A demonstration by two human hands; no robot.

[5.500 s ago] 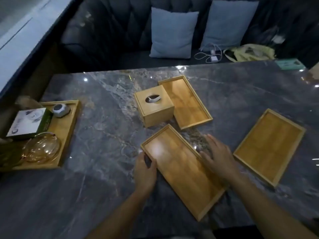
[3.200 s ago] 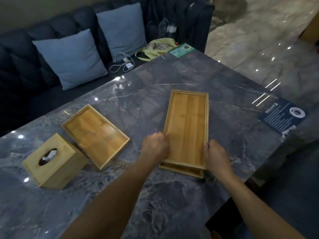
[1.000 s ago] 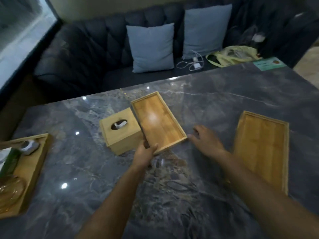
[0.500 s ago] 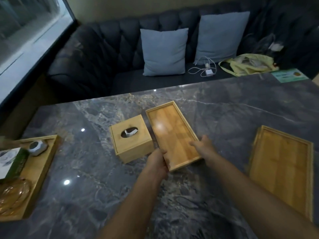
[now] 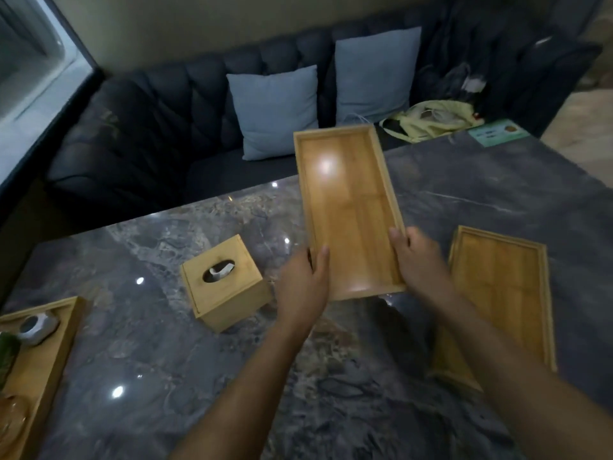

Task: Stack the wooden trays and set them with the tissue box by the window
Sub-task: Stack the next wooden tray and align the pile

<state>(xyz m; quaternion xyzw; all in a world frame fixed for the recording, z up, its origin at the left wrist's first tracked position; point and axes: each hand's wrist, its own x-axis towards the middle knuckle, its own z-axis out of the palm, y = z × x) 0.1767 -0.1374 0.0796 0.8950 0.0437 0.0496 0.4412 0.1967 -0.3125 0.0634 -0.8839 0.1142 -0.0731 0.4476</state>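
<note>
A long wooden tray (image 5: 348, 207) is held up off the marble table (image 5: 166, 376), its far end tilted upward. My left hand (image 5: 303, 288) grips its near left corner and my right hand (image 5: 419, 263) grips its near right edge. To the right, a stack of wooden trays (image 5: 504, 293) lies flat on the table, partly behind my right forearm. The wooden tissue box (image 5: 227, 283), with a white tissue poking from its oval slot, stands left of my hands.
At the table's left edge another wooden tray (image 5: 43, 370) holds a grey object, a green box and a glass dish. A dark sofa with two blue cushions (image 5: 275, 111) runs behind the table. The window (image 5: 30, 61) is at far left.
Both hands have lifted the tray beside the tissue box off the table and carried it up and to the right. The tissue box and the stack on the right have stayed put.
</note>
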